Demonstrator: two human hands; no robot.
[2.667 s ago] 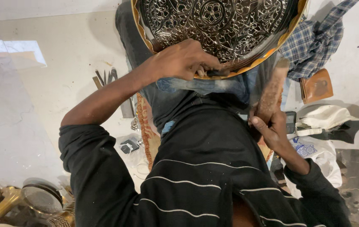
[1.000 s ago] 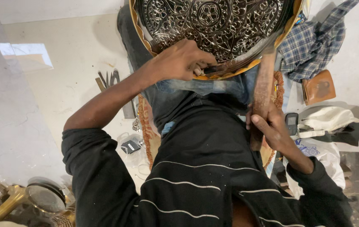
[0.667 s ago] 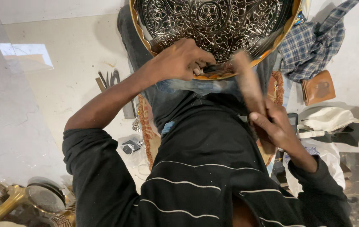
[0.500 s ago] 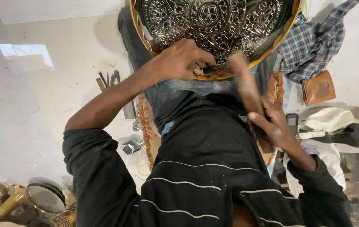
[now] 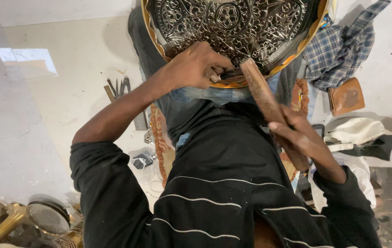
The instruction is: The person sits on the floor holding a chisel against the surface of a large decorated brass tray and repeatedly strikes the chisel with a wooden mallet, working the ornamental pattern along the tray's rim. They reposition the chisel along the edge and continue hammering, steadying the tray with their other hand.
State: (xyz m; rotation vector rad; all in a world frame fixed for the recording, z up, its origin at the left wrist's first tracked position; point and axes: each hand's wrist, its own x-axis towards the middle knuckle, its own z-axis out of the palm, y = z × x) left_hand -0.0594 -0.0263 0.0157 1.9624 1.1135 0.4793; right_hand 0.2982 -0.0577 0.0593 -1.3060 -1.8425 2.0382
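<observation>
Brass pieces (image 5: 19, 220): bottom-left corner, well apart from both hands.
Loose tools (image 5: 119, 88): on the floor, left of the left hand.
Left hand (image 5: 196, 64): fingers curled and pinched on a small tool — its tip hidden — at the near rim of the engraved metal tray (image 5: 232, 27).
Right hand (image 5: 304, 138): wrapped around a wooden mallet (image 5: 260, 92), head just beside the left fingers.
Checked cloth (image 5: 338, 46): beyond the right hand.
Brown case (image 5: 346, 95): farther right — whether anything lies inside cannot be told.
</observation>
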